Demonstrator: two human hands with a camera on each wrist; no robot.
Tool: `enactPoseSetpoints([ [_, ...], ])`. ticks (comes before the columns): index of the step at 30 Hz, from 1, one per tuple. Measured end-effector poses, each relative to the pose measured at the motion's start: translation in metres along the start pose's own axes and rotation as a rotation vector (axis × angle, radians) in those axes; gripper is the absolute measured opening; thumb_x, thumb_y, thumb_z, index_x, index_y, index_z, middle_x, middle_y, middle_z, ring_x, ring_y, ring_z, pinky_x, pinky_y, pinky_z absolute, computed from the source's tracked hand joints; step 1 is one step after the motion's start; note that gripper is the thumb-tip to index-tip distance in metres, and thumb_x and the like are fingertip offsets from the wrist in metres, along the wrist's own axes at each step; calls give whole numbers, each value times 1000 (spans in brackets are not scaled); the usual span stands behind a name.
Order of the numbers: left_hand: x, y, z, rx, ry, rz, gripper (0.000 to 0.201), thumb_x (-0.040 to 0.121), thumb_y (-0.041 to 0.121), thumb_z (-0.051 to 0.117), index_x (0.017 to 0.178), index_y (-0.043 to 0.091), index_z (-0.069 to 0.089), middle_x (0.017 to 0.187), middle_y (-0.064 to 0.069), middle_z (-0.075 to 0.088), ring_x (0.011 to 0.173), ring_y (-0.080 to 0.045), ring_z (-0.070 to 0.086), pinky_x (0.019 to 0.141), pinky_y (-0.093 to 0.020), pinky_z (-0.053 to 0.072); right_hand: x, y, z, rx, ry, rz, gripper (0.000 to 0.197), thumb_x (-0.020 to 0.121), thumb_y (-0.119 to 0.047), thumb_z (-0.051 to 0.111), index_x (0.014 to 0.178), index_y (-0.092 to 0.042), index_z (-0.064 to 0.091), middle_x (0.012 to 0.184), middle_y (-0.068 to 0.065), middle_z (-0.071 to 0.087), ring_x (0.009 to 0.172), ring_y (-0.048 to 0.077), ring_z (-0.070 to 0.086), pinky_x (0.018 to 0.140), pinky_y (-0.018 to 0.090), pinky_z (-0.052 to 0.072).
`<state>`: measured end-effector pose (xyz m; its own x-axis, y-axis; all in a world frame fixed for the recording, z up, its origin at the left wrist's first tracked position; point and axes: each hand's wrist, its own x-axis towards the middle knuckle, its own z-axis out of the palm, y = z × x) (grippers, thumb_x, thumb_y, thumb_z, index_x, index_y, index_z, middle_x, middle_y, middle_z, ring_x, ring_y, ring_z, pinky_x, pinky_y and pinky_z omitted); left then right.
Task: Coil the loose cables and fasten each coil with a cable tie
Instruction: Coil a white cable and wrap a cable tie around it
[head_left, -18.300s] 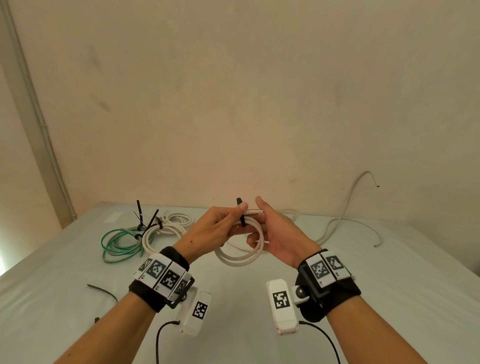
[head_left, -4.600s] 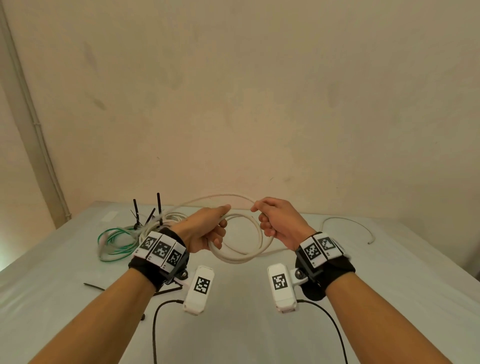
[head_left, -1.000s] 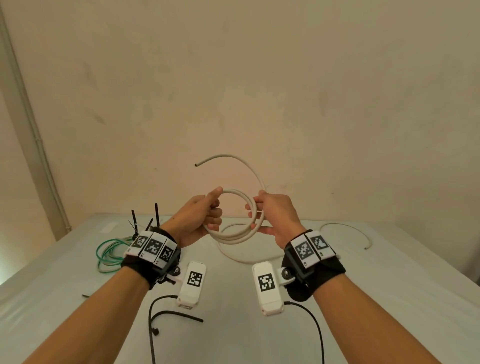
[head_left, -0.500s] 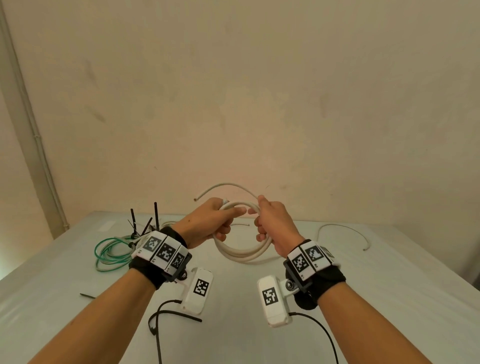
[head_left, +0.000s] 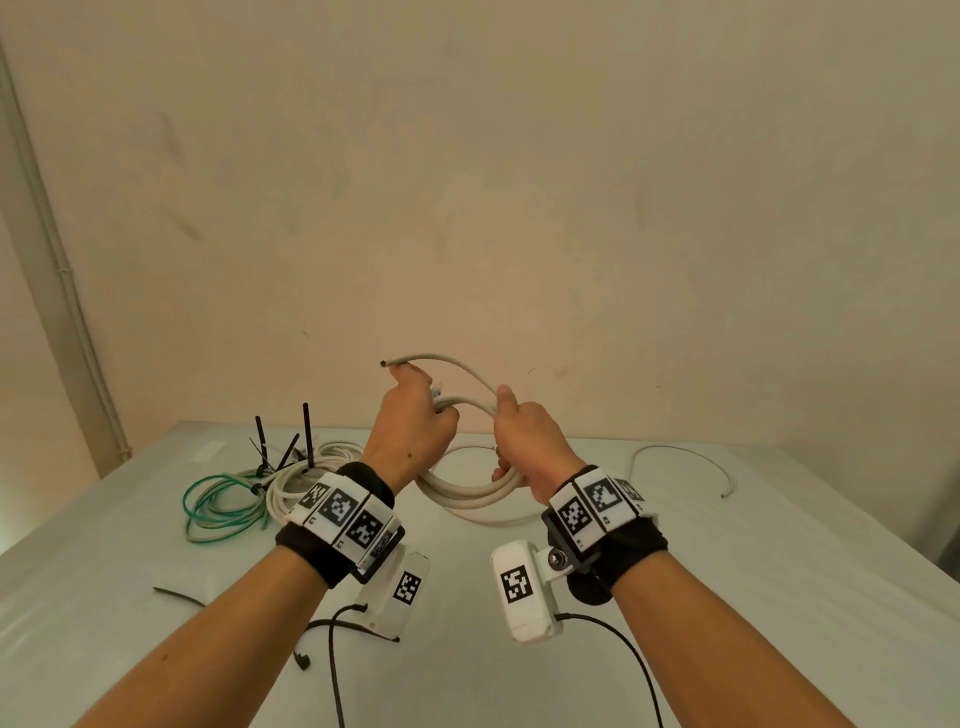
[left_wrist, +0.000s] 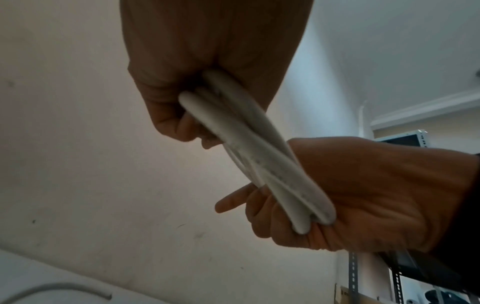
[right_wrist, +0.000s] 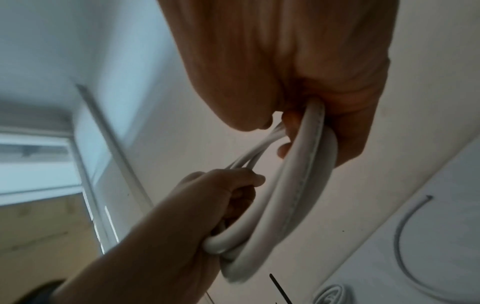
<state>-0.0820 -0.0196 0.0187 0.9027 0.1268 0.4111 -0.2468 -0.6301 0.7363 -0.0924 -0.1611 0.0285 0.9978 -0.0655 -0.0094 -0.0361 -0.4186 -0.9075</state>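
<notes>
Both hands hold a white cable coil (head_left: 470, 493) above the table (head_left: 727, 597). My left hand (head_left: 418, 415) grips the coil's left side, with its forefinger raised against the free cable end (head_left: 385, 363). My right hand (head_left: 514, 436) grips the right side, where that free tail arcs down into it. In the left wrist view the strands (left_wrist: 249, 156) run from the left palm (left_wrist: 197, 86) to the right hand (left_wrist: 363, 197). The right wrist view shows the loops (right_wrist: 298, 185) curving from the right hand (right_wrist: 319, 86) to the left hand (right_wrist: 215, 197).
At the back left lie a green coil (head_left: 218, 506) and a white coil (head_left: 306, 480), with black cable ties (head_left: 306, 434) sticking up. A loose white cable (head_left: 691, 454) curves at the back right. A loose black tie (head_left: 176, 595) lies at the near left.
The free tail's high arc has shrunk and dropped close to the coil. My left forefinger now reaches the tail's end. Both hands keep their grip on the coil.
</notes>
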Motion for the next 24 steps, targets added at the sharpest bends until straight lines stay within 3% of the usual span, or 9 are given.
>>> enactPoseSetpoints([
  [2,-1,1,0,44,75,17,62,94,13,62,141,-13,29,91,-8,64,75,-22,61,60,-27,43,4,1,2,102,36,17,44,111,-34,31,107,0,59,82,13,60,48,21,58,51,30,51],
  [6,1,4,-2,66,209,12,44,89,16,69,112,0,35,79,-8,60,61,-20,56,49,-31,39,6,4,2,309,134,43,30,105,-12,34,96,-5,62,73,13,60,43,18,51,57,33,50],
  [9,0,7,-1,43,203,59,41,90,12,69,110,5,34,72,-3,55,58,-21,56,50,-31,42,6,5,1,386,127,58,33,104,-14,36,112,-15,68,76,13,60,48,19,47,47,27,45],
  [11,0,4,0,52,172,83,37,93,11,66,115,7,36,74,-5,60,61,-22,60,53,-32,46,5,4,-1,403,108,65,32,104,-15,39,113,-13,70,73,12,58,49,19,45,44,25,42],
  [13,0,0,3,145,145,115,29,99,16,61,121,7,44,80,-7,65,67,-25,62,59,-35,48,4,0,-4,363,106,52,33,104,-17,39,108,-8,71,71,12,57,49,19,44,43,26,41],
  [16,-1,-1,8,420,105,184,18,107,25,46,115,10,52,81,-3,64,69,-27,58,59,-37,40,1,-4,-6,225,134,-23,40,104,-24,37,95,-7,73,73,9,59,53,22,49,47,28,43],
  [19,-2,4,8,650,101,224,21,111,33,39,106,14,47,76,1,56,63,-24,51,54,-33,29,-5,-3,-6,111,126,-105,52,106,-48,42,91,-10,74,74,5,62,63,23,57,47,27,46],
  [21,-1,4,9,738,69,257,19,110,30,40,106,14,50,82,-1,61,75,-24,56,59,-31,29,-7,-1,-5,30,113,-162,60,105,-59,44,95,-8,74,75,4,64,67,20,60,48,28,50],
  [24,-1,-2,14,801,-15,259,13,108,18,47,113,9,54,99,-8,72,101,-30,62,69,-32,33,-5,3,-3,-38,97,-188,56,107,-53,44,94,-7,73,76,5,63,65,21,59,48,29,50],
])
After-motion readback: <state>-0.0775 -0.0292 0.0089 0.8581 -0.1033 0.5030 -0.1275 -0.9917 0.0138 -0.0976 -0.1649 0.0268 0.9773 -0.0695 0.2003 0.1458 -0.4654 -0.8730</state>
